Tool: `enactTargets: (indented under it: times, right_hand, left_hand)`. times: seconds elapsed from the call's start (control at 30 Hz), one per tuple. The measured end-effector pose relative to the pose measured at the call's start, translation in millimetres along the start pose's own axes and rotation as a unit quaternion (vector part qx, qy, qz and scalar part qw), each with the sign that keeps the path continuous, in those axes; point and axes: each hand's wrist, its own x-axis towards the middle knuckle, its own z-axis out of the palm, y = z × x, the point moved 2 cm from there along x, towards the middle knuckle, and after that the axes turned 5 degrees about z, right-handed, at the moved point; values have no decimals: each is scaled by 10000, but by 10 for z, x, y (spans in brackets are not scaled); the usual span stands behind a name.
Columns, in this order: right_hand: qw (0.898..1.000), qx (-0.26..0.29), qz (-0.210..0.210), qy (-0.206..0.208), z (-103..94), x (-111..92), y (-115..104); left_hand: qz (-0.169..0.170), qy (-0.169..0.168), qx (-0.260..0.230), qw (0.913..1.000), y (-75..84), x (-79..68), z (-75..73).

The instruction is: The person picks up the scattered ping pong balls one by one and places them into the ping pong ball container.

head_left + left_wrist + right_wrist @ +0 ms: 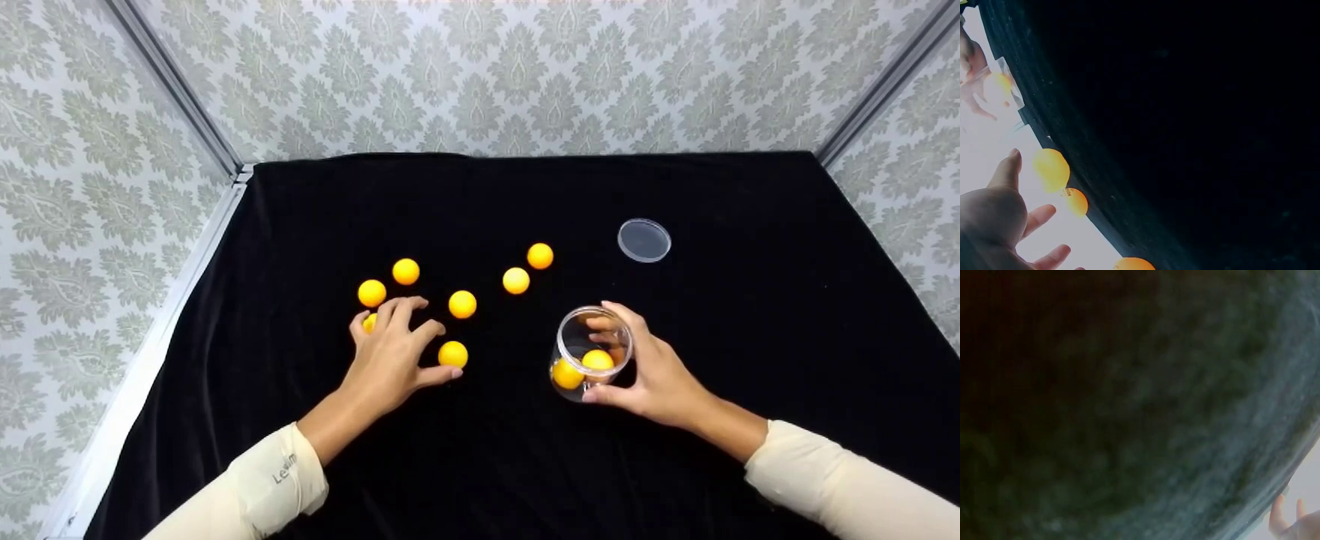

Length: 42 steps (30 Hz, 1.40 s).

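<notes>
In the head view my right hand (660,379) holds a clear plastic jar (556,379) around its side, its mouth tipped toward the camera. Two orange ping-pong balls (598,361) lie inside it. My left hand (390,352) reaches over the loose balls with its fingers spread. One ball (369,322) shows partly behind its fingers, and the thumb tip lies right by another ball (453,355). In the left wrist view the left palm (994,216) appears beside two balls (1051,169), with the jar (1014,93) farther off.
Several more orange balls (463,304) are scattered on the black cloth (465,450). A round clear lid (644,241) lies at the back right. Patterned wall panels (480,75) stand behind and at the sides. Dark blur fills most of the right wrist view.
</notes>
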Motion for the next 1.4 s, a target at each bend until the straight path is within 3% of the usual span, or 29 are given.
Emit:
enactTargets:
  times: [0.4,0.97,1.4]
  right_hand:
    - [9999,156,-18,26,3,-7,0]
    - [9999,85,-69,31,7,2,-6]
    - [10000,-12,-65,43,7,-1,2]
  left_hand:
    - [-84,-7,-50,10000,-37,-48,66]
    - [-16,-232,24,9997,-12,-1,153]
    - [28,-219,62,9997,42,21,134]
